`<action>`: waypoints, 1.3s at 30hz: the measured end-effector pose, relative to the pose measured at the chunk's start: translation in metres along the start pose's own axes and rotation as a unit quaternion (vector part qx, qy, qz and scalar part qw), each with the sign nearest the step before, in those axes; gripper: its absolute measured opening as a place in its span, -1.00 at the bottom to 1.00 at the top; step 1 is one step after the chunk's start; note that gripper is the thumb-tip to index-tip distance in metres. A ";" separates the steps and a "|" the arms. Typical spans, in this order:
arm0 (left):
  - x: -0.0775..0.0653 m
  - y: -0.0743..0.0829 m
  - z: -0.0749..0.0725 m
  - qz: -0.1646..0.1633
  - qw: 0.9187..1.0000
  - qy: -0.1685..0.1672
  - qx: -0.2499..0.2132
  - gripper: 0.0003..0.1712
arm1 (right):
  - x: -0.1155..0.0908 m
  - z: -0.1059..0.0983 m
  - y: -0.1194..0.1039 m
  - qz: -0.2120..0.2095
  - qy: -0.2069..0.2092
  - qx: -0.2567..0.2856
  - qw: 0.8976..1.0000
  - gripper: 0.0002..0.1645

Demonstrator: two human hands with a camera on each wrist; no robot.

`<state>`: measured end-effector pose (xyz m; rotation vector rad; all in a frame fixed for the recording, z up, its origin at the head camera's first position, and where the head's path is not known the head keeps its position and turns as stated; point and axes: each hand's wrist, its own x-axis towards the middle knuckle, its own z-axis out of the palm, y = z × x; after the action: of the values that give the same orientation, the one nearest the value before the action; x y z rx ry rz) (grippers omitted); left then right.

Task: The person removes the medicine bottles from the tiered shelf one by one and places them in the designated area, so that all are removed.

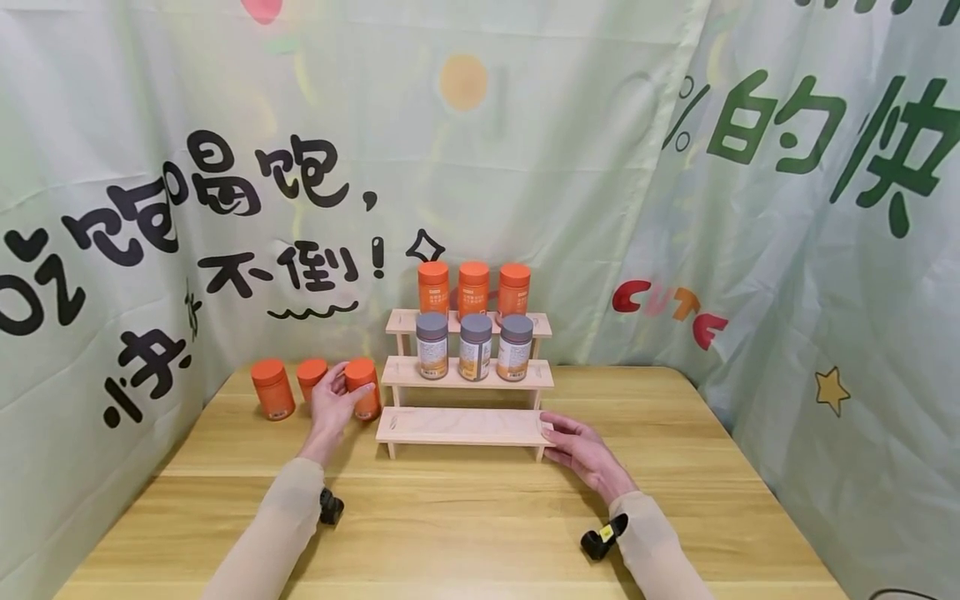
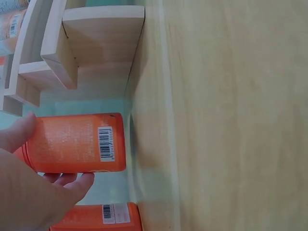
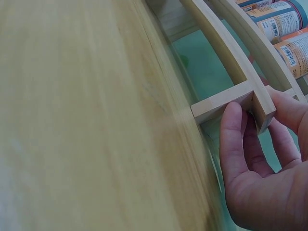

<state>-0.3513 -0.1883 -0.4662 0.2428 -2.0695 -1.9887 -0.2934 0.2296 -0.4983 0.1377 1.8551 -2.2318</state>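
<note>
My left hand grips an orange jar with an orange lid, just left of the stepped wooden shelf. In the left wrist view the thumb and fingers hold this jar around its lid end, with a barcode facing the camera. Whether its base touches the table is hard to tell. My right hand holds the right end of the lowest tier. From the right wrist view, fingers press under the board by its leg, with the thumb on the upper side.
Two more orange jars, one at the far left and one partly behind my left hand, stand on the wooden table. Three grey-lidded jars fill the middle tier. Three orange jars stand on top. A printed curtain hangs behind.
</note>
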 end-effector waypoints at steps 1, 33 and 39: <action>0.001 0.000 0.000 -0.001 1.000 -0.001 0.005 -0.23 | 0.000 0.000 0.000 0.000 0.000 0.001 1.000 -0.37; 0.003 -0.006 -0.002 0.028 0.997 0.016 0.077 -0.23 | 0.002 -0.001 0.001 -0.001 0.003 0.000 1.000 -0.36; 0.001 -0.006 -0.004 0.018 0.998 0.017 0.061 -0.21 | 0.001 -0.002 0.001 -0.001 0.001 0.001 1.000 -0.37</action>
<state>-0.3511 -0.1929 -0.4718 0.2589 -2.1607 -1.8281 -0.2943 0.2309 -0.4999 0.1399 1.8549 -2.2357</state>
